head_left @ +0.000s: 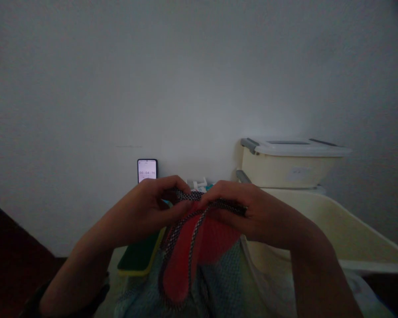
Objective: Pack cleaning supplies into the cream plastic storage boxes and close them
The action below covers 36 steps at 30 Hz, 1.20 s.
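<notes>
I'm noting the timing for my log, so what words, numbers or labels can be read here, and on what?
"00:04:16" on the lit phone, the last digit slightly blurred.
Smaller lines on its screen: too small to read.
Label on the lidded box: too blurred to read.

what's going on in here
A person is holding a red and grey-blue cloth up by its checkered trim, the fingers of the left hand and right hand pinching it close together. The rest of the cloth hangs below. A phone with its screen lit stands upright beyond the left hand. A lidded box and an open cream tub are off to the right.
</notes>
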{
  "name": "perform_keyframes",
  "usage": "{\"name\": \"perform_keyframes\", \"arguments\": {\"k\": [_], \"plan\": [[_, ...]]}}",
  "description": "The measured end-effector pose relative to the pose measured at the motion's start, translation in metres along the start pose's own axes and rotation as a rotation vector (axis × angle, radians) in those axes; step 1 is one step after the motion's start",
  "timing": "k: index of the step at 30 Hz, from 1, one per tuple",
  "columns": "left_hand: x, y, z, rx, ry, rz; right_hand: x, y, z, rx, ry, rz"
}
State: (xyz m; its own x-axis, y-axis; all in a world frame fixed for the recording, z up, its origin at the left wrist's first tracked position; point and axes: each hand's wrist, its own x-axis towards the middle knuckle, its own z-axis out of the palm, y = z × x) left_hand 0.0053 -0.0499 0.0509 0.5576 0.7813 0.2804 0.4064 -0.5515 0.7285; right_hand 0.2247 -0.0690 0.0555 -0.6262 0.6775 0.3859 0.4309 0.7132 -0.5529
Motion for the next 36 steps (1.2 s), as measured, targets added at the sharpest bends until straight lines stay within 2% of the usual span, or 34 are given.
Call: {"name": "perform_keyframes", "arguments": {"k": [10,17,21,28,36], "plan": [[0.002,-0.004,0.000,-0.018,-0.043,-0.052,0.008,0.002,0.010,-0.124,-0.090,0.052],[0.003,-0.011,-0.005,-0.016,0.023,-0.042,0.004,0.002,0.007,-0.106,0.014,0.080],[0.003,-0.010,-0.006,0.073,-0.045,-0.034,0.003,0.005,0.005,-0.079,0.097,0.091],[0.001,0.003,-0.006,0.058,-0.106,-0.029,0.005,0.005,0.007,-0.145,0.123,0.209],[0.005,0.000,-0.005,0.132,-0.017,-0.050,0.005,0.011,0.003,-0.145,0.151,0.095]]}}
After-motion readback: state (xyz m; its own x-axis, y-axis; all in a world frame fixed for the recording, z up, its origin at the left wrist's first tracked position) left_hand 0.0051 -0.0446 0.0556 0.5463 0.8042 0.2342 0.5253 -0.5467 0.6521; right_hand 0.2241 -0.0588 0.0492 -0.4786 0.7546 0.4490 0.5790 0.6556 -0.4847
